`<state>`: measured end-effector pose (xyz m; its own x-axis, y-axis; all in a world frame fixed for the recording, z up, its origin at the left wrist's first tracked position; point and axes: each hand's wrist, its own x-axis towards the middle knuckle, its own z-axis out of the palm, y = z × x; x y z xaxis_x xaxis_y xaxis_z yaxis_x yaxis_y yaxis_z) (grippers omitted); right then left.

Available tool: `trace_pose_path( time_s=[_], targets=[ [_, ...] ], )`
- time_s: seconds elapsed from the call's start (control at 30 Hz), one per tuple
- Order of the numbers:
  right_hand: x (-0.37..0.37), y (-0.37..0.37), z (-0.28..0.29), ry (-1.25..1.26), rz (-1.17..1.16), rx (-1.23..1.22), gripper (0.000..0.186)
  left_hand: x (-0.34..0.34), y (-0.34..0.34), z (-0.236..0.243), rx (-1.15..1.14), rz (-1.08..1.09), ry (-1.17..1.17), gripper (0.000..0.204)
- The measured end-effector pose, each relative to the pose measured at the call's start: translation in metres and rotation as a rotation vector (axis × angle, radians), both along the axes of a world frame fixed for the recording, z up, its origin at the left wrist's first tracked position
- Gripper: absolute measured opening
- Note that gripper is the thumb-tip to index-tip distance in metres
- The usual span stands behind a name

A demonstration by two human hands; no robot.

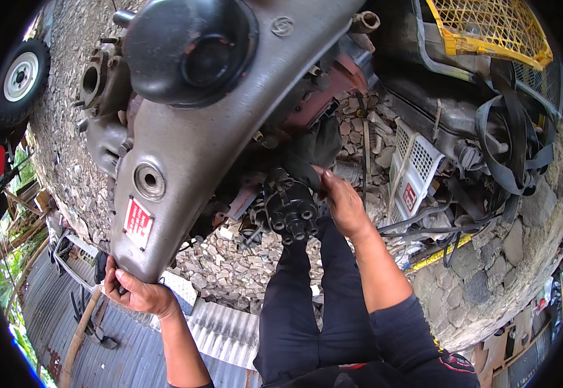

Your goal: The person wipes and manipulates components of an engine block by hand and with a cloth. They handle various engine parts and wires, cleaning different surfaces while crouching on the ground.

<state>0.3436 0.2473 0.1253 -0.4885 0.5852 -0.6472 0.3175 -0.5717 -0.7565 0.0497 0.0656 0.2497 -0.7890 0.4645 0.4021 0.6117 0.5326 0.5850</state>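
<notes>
A long grey engine valve cover (197, 139) slants across the left and middle, with a round black cap (191, 48) on its upper part. My left hand (138, 292) is curled round the cover's lower end, thumb on top. Beside the engine sits a black distributor (288, 204) with several round towers on its cap. Close against its right side is my right hand (345, 204), fingers bent inward and partly hidden, at a dark flexible piece (304, 171). What those fingers grip, I cannot make out.
Loose stones (242, 258) cover the ground around my legs. On the right lie a white plastic crate (414, 168), dark straps (521, 142) and a yellow crate (495, 26). A wheel (21, 77) stands far left, and corrugated sheets (223, 330) lie at the near left.
</notes>
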Motion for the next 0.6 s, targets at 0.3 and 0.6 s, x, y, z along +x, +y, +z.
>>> trace_pose_path(
  time_s=[0.3, 0.6],
  targets=[
    [-0.006, -0.002, -0.009, 0.126, 0.091, 0.303, 0.023, -0.001, -0.005, 0.0, 0.029, -0.009, -0.003, 0.015],
    [-0.018, 0.06, -0.001, 0.104, 0.293, 0.335, 0.031, 0.001, -0.002, -0.003, 0.095, -0.028, -0.063, 0.014]
  ],
)
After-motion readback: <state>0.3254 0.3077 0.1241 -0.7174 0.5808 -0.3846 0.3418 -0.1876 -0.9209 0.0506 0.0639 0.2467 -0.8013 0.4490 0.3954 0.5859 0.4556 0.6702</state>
